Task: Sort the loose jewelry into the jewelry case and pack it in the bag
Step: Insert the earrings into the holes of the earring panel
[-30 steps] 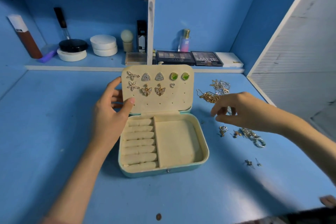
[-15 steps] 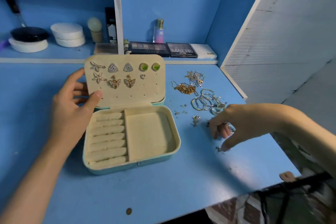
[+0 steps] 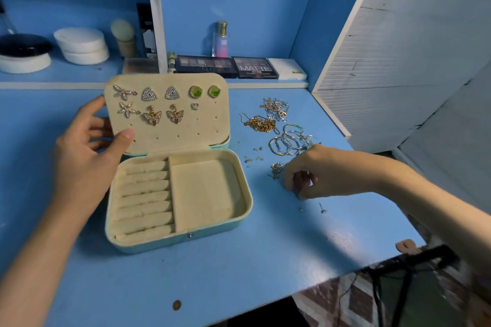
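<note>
Jewelry case (image 3: pixel 207 194) sits open on the blue tabletop (image 3: pixel 239 273), 9 earrings (image 3: pixel 152 117) pinned in its raised lid (image 3: pixel 207 125). At the lid's left edge the left hand (image 3: pixel 87 151) has its grip closed on it, thumb in front, fingers behind. Right of the case, the right hand (image 3: pixel 326 170) curls its fingertips down among loose jewelry (image 3: pixel 261 125); whether that grip has caught a piece cannot be told.

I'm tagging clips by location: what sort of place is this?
Likely a home vanity table: eyeshadow palettes, a makeup brush and a small bottle line the shelf behind the jewelry case.
</note>
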The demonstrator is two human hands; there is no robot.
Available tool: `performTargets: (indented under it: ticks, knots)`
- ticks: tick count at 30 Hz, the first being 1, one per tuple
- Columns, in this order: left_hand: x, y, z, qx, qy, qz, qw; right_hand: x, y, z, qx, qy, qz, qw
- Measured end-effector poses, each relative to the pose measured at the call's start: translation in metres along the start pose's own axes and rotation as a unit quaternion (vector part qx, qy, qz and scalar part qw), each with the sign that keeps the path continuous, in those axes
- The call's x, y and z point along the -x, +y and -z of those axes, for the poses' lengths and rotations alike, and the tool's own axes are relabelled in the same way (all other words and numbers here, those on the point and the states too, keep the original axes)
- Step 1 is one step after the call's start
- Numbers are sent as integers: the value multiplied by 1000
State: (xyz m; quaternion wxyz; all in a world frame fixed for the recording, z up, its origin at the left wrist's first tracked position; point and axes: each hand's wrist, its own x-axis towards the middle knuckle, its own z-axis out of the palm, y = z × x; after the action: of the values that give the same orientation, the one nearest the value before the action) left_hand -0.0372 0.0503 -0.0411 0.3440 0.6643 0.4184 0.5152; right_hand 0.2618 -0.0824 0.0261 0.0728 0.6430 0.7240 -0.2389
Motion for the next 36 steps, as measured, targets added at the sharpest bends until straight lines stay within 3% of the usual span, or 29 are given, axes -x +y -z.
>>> performTargets:
  ticks: [11, 24, 36]
  knots:
    - [-1, 0, 0, 7, -4, 2, 1000, 18, 7, 3, 41, -91, -37, 994]
    - [-1, 0, 1, -9, -14, 6, 1000, 6, 7, -9, -49, 98, -15, 994]
    - [-1, -1, 2, -11, -11, 9, 1000, 0, 23, 2, -8, 202, -15, 979]
